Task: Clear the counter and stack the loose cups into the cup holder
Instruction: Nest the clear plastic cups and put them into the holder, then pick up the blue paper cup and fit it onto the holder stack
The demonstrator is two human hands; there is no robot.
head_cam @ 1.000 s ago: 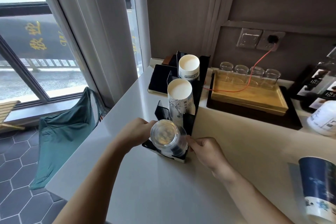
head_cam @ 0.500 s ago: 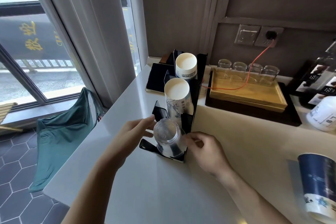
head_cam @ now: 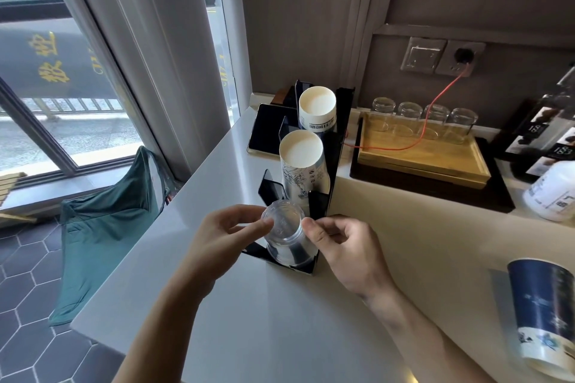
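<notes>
Head view: since a second ago the left hand point(head_cam: 228, 235) has loosened from the clear plastic cup point(head_cam: 287, 235), only its thumb tip touching now. That upside-down cup sits in the near slot of the black cup holder point(head_cam: 337, 146) on the white surface point(head_cam: 280, 320). The right hand point(head_cam: 343, 247), half curled, pinches its right side. Cup printing is unreadable; a far-right card point(head_cam: 557, 146) reads "1883".

Both bare forearms reach forward from the bottom edge and converge. The left hand point(head_cam: 228, 235) is loosely curled, thumb extended toward the right. The right hand point(head_cam: 343, 246) faces it, fingers bent inward, thumb tip pointing left, palm partly up.
</notes>
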